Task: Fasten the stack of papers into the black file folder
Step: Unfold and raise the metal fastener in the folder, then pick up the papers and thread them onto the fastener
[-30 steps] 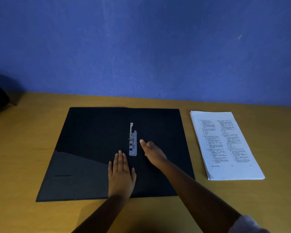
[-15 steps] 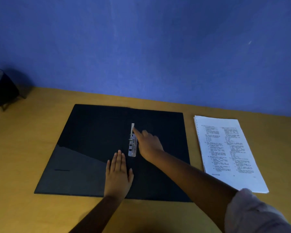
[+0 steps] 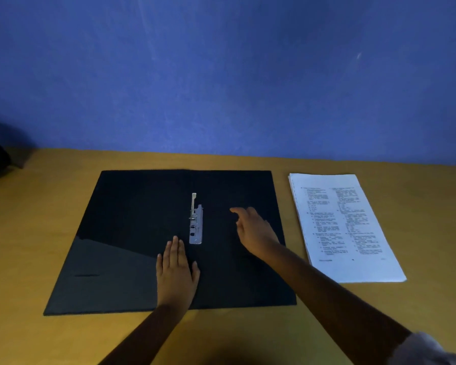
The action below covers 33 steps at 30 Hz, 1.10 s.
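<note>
The right hand has left the metal fastener and drifts, fingers loose and empty, toward the stack of papers beside the open black file folder — the left hand, spread flat, pins it down — papers likely next.

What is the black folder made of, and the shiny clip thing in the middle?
The black file folder looks like smooth plastic or coated card: its near left corner shows a dull sheen. The fastener clip in the middle looks like metal, silvery and brighter than all around it. The stack of papers beside the folder is plain white printed paper.
</note>
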Each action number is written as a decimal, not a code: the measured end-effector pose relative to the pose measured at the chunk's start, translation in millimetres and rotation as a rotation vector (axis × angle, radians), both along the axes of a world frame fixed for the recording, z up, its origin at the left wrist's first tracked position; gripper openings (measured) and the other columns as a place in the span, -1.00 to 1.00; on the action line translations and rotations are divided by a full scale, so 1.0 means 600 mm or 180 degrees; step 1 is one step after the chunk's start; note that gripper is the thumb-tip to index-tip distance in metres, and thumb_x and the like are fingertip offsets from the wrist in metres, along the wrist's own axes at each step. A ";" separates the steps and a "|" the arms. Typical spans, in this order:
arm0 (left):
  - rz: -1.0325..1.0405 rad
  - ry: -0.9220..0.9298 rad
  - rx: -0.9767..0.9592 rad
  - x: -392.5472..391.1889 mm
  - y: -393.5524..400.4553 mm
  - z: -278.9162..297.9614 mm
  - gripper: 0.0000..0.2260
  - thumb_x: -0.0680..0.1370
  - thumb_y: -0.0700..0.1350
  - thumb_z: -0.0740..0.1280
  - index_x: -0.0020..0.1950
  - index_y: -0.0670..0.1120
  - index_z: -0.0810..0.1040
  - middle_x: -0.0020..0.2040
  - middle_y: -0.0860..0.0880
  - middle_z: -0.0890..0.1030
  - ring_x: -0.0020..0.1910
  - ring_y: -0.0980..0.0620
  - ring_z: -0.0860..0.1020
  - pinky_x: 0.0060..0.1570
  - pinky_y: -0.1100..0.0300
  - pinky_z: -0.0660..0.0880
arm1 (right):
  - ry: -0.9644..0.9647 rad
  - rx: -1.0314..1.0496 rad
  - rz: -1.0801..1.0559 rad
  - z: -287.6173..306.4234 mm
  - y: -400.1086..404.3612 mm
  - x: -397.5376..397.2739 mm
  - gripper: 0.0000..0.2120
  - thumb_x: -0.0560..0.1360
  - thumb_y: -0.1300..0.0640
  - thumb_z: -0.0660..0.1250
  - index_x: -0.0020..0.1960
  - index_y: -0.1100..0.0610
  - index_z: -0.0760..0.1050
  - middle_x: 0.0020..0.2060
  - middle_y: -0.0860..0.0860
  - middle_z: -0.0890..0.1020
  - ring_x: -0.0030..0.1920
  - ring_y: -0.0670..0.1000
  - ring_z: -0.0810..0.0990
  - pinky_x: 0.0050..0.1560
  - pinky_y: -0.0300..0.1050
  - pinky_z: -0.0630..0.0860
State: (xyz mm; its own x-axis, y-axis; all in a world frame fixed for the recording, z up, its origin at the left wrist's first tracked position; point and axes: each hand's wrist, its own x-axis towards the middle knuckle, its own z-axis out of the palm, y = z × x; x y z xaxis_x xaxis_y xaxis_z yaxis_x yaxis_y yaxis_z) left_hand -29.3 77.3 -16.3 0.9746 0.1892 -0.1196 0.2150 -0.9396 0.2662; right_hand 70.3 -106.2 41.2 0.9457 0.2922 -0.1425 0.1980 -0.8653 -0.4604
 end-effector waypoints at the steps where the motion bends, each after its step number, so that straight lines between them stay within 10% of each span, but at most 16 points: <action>1: 0.0088 -0.0099 -0.0151 -0.002 -0.007 0.007 -0.45 0.56 -0.04 0.18 0.48 -0.17 0.06 0.52 -0.14 0.14 0.51 -0.08 0.05 0.47 -0.02 -0.03 | 0.0043 0.0171 -0.0218 0.002 -0.025 -0.013 -0.61 0.58 0.15 0.10 0.39 -0.01 0.24 0.21 0.09 0.44 0.04 0.05 0.54 0.05 0.01 0.52; 6: -0.0507 -0.0788 -0.0797 -0.007 -0.081 0.034 -0.46 0.40 -0.32 0.36 0.37 -0.22 0.33 0.32 -0.19 0.44 0.34 -0.17 0.37 0.37 -0.09 0.21 | 0.0082 0.0251 -0.1133 0.005 -0.156 -0.071 -0.69 0.58 0.20 0.10 0.31 0.06 0.34 0.20 0.12 0.45 0.12 0.15 0.52 0.10 0.09 0.52; 15: -0.0738 0.0040 -0.2150 0.014 -0.316 0.065 -0.59 0.56 -0.21 0.18 0.41 -0.13 0.27 0.39 -0.08 0.33 0.36 0.02 0.30 0.32 0.23 0.25 | 0.0336 -0.0379 -0.2420 0.013 -0.364 -0.099 -0.65 0.57 0.22 0.08 0.34 0.11 0.32 0.30 0.23 0.40 0.30 0.26 0.35 0.26 0.14 0.35; 24: 0.0546 0.0796 -0.2635 0.046 -0.436 0.078 -0.72 0.50 -0.22 0.14 0.16 -0.23 0.47 0.13 -0.19 0.54 0.02 -0.15 0.56 -0.01 -0.02 0.58 | 0.0816 -0.0512 -0.2490 0.003 -0.482 -0.091 -0.54 0.54 0.29 0.05 0.43 0.28 0.13 0.41 0.22 0.27 0.35 0.26 0.27 0.37 0.08 0.22; 33: 0.1619 0.1374 -0.3202 0.093 -0.474 0.081 -0.68 0.55 -0.11 0.14 0.20 -0.25 0.46 0.11 -0.21 0.58 -0.10 -0.13 0.54 -0.31 0.20 0.44 | 0.0716 -0.0373 -0.2189 -0.008 -0.500 -0.083 -0.54 0.56 0.30 0.05 0.46 0.29 0.11 0.36 0.29 0.32 0.32 0.29 0.31 0.33 0.07 0.28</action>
State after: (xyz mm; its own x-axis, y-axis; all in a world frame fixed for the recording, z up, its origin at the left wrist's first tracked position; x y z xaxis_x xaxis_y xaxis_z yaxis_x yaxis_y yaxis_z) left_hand 26.3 -207.0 32.4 0.6591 0.1748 -0.7314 0.7519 -0.1352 0.6452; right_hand 20.3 -406.3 36.3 0.8540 -0.3861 -0.3488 -0.4962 -0.8060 -0.3227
